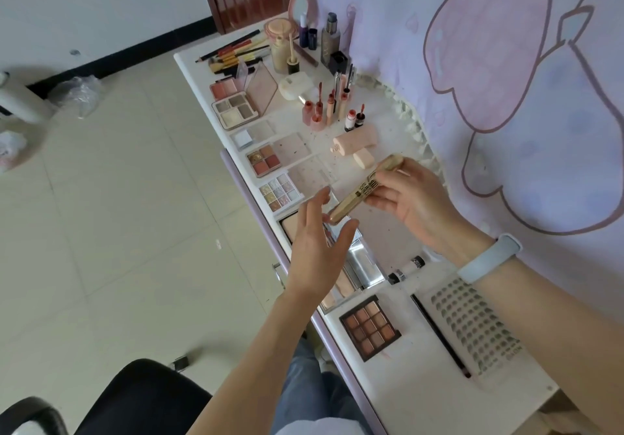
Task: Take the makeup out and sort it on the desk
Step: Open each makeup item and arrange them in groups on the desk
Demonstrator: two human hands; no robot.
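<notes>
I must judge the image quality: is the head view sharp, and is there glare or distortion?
Head view: soft daylight, faint shadows; the gold tube in the right hand stays readable; the left hand is slightly soft; the metal compact reflects light; the desk edge bends from wide-angle distortion.

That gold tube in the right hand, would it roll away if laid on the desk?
Probably: the gold tube looks round and smooth, so lying flat it may roll. It seems stiff and light, since the right hand holds it by one end. Standing upright, its slimness might make it tippy.
</notes>
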